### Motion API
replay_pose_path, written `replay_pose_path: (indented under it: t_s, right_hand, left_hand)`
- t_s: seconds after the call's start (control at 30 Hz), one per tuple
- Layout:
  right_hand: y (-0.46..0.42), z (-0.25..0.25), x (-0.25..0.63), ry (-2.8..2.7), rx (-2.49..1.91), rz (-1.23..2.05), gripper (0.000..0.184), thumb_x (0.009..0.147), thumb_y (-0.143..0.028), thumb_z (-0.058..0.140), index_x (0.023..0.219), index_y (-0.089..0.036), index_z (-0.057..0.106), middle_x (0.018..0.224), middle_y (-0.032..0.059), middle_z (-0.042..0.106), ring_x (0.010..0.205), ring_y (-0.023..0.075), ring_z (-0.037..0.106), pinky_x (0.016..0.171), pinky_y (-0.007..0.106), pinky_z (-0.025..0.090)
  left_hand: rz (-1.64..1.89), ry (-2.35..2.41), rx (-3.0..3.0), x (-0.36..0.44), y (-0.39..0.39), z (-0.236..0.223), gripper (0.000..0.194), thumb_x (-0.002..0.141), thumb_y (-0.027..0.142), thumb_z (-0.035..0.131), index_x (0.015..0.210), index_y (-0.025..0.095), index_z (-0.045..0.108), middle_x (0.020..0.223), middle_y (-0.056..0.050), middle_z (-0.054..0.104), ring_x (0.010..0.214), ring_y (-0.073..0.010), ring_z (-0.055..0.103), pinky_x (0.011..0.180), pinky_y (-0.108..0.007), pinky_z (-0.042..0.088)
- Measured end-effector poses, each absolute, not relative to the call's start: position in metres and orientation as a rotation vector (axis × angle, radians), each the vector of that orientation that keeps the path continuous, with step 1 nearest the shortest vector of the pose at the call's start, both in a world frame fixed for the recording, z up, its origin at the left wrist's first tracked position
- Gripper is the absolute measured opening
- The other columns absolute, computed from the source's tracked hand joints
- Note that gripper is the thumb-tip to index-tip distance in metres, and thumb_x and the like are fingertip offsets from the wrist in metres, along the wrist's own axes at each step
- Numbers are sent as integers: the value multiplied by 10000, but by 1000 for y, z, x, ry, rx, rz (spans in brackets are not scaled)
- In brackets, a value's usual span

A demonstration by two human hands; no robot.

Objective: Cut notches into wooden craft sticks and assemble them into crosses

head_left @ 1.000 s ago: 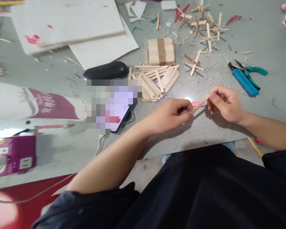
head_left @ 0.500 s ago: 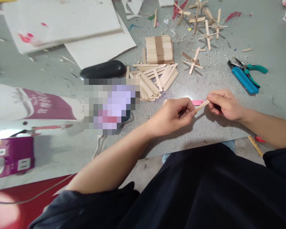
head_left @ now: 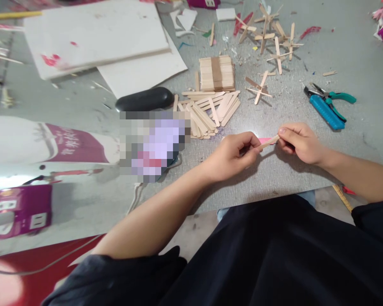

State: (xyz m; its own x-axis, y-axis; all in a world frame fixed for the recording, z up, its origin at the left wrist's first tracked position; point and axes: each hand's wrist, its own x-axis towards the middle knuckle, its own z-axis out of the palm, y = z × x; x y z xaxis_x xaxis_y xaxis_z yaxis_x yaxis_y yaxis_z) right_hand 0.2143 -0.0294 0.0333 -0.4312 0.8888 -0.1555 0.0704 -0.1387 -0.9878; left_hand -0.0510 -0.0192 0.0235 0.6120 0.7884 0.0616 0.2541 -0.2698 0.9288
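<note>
Between my two hands is a wooden craft stick (head_left: 269, 142), tilted up toward the right. My left hand (head_left: 238, 154) is closed, pinching its lower end. The upper end sits between the thumb and fingers of my right hand (head_left: 298, 140), also closed. Just behind the stick a flat pink strip (head_left: 264, 140) lies on the table, partly hidden by my left hand. Loose craft sticks (head_left: 207, 112) are heaped beyond my left hand, in front of a banded bundle of sticks (head_left: 217, 73). A crossed-stick piece (head_left: 259, 88) stands farther back.
Several more crossed-stick pieces (head_left: 278, 55) stand at the back. A blue utility knife (head_left: 327, 111) and green-handled pliers (head_left: 341, 97) lie at right. Left are a black case (head_left: 145, 99), a blurred-out phone (head_left: 159, 146), white foam boards (head_left: 98, 34), a bag (head_left: 76, 144) and a purple power strip (head_left: 22, 210).
The view has shifted slightly, so the table things appear a little lower and, at left, farther right. Both hands keep their hold on the stick, almost unmoved.
</note>
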Motion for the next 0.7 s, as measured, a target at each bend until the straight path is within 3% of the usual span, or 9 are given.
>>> replay_pose_path:
  t_s: [0.23,0.57,0.7]
  right_hand:
    - [-28,29,213,-1471,-1119,1457,685,1122,-787,752,703,-263,615,551,-51,534,512,109,420,529,311,343]
    - [-29,28,214,-1455,-1187,1489,648,1142,-672,729,653,-276,575,498,-51,503,469,115,400,509,319,326]
    - [-29,26,212,-1434,-1178,1441,767,1112,-818,733,606,-279,527,480,-47,468,455,111,395,511,328,335]
  left_hand:
    - [882,949,1767,-49,-18,15,178,1008,359,748,911,212,731,705,29,694,598,-91,577,570,-245,428]
    - [1060,986,2010,-47,-25,8,134,1033,283,732,932,208,777,750,-2,790,639,-119,654,617,-270,484]
    - [1026,1033,2137,-50,-26,9,207,1091,307,699,941,212,805,748,-17,795,669,-147,673,659,-311,483]
